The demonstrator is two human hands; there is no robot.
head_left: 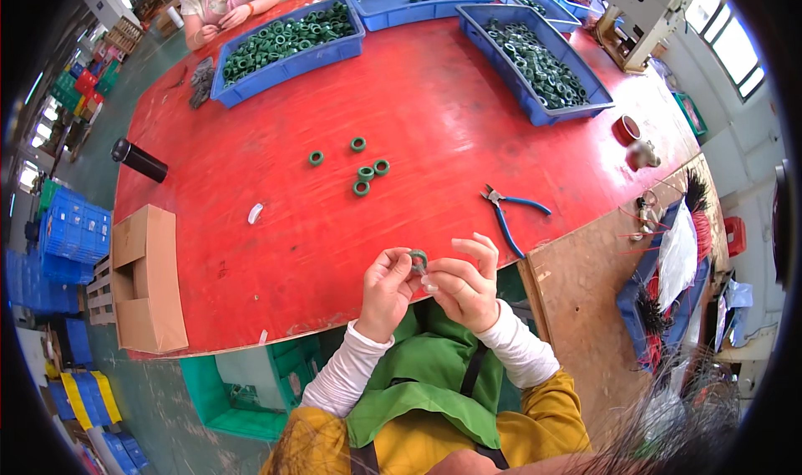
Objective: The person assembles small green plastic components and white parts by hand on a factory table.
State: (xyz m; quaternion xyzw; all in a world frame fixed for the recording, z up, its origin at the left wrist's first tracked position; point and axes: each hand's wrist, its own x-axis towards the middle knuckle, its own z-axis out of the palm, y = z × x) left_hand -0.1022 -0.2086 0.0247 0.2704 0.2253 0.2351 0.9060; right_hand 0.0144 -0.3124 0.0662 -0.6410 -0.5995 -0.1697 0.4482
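Note:
Close to the table's front edge, my left hand [384, 299] pinches a dark green ring [418, 259] between thumb and fingers. My right hand [468, 293] meets it from the other side, its thumb and index finger closed on a small clear whitish piece [429, 284] just under the ring. Its other fingers are raised. Whether that piece touches the ring I cannot tell. Further in on the red table [292, 266] lie several loose green rings [366, 174]. To the right of my hands are blue-handled cutting pliers [510, 212], jaws pointing away from me.
Blue trays [224, 95] of green rings stand along the far side, where another person [224, 3] sits. A small clear curved piece [255, 213], a black bottle [139, 159] and a cardboard box [150, 279] are leftward. Rightward are a brown tape roll [626, 130] and a wire-filled blue bin [639, 295].

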